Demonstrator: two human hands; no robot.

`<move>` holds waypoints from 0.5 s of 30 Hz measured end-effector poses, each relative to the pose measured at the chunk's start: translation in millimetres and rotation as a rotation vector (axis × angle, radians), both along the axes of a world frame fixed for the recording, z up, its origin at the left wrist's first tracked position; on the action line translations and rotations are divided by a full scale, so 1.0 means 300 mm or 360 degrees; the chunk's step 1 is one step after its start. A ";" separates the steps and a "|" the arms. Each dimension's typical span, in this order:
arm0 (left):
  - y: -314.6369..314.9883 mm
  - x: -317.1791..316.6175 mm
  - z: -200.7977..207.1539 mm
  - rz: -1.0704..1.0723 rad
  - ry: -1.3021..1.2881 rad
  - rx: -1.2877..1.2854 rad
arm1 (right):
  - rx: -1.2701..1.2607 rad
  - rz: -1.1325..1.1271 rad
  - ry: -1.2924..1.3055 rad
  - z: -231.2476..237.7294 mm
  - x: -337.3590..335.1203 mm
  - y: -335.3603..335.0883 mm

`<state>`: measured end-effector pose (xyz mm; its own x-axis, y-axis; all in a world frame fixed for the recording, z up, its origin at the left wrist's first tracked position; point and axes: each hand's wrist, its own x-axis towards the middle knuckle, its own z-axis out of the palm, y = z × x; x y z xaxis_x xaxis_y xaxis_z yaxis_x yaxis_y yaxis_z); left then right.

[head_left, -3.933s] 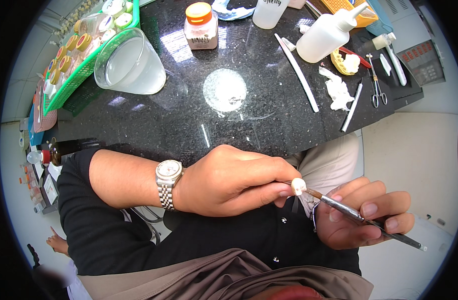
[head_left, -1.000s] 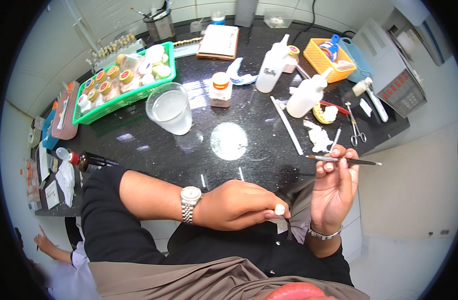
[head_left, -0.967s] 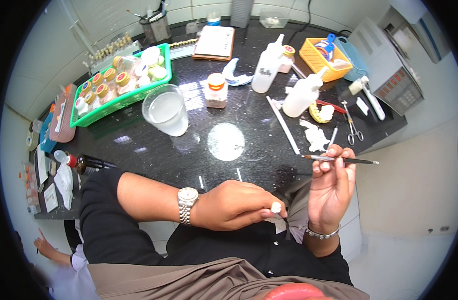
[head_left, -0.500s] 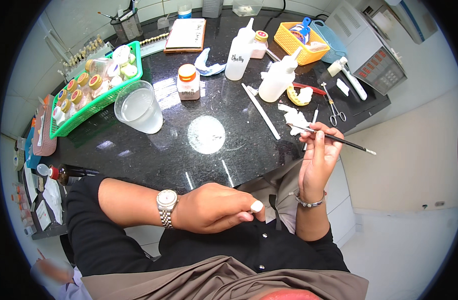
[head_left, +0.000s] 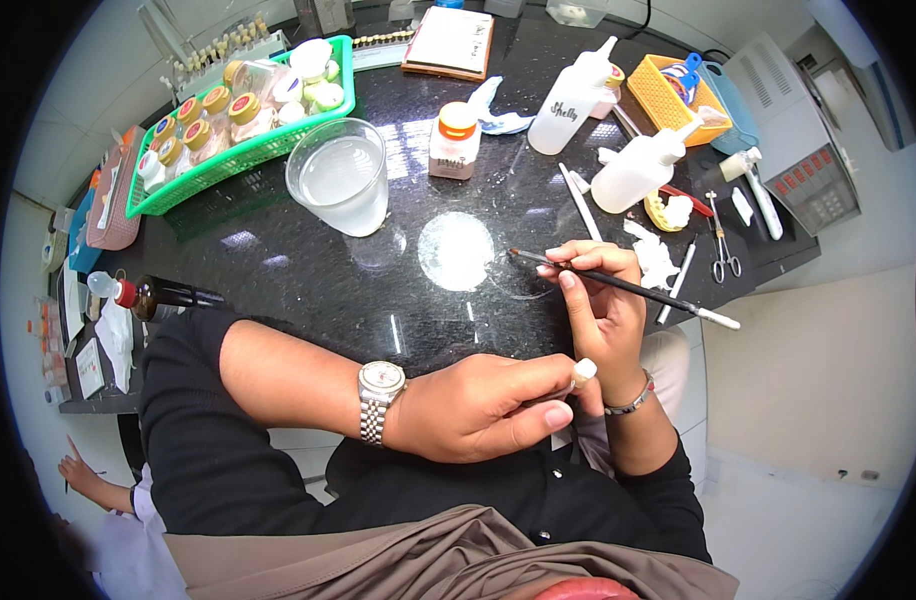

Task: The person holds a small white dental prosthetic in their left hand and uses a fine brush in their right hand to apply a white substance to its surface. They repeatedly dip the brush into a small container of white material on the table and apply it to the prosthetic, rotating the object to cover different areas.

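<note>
A small white dental crown [head_left: 584, 371] shows at the index fingertip of my left hand [head_left: 488, 405], whose fingers are curled closed. Between the fingertips and thumb of my right hand [head_left: 603, 310] is a slim brush [head_left: 633, 289] with a dark handle and a pale butt end. Its brown-black tip points left, just right of a round whitish patch [head_left: 456, 251] on the dark tabletop. Whether the tip touches the table I cannot tell. Beyond my left hand stand a clear plastic cup [head_left: 340, 180] of cloudy liquid and an orange-capped jar [head_left: 454, 145].
Farther back are a green basket [head_left: 240, 143] of small jars, a clipboard [head_left: 450, 42] and two white squeeze bottles [head_left: 570, 95]. To the right lie a plaster tooth model [head_left: 668, 212], crumpled tissue [head_left: 653, 255] and clamp scissors [head_left: 720, 250]. Another person's hand [head_left: 81, 472] appears at lower left.
My right hand has brought the brush left, from above the tissue toward the round whitish patch. My left hand still holds the crown. The whole view has shifted somewhat.
</note>
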<state>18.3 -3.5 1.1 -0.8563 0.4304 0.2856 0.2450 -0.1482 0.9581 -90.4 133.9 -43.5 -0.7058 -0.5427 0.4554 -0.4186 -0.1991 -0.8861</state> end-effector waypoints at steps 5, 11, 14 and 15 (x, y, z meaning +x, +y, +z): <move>-0.003 -0.005 0.005 0.0014 -0.0006 -0.0066 | 0.0174 0.0057 0.0155 -0.008 -0.015 0.022; 0.004 -0.006 -0.017 0.0037 0.0114 -0.0051 | -0.0002 -0.0034 0.0013 0.019 -0.024 0.045; 0.002 -0.005 -0.019 -0.0025 0.0093 -0.0063 | 0.0052 0.0007 -0.0016 0.030 -0.038 0.073; 0.002 -0.007 -0.020 -0.0051 0.0077 -0.0078 | -0.0021 -0.0023 0.0008 0.037 -0.042 0.075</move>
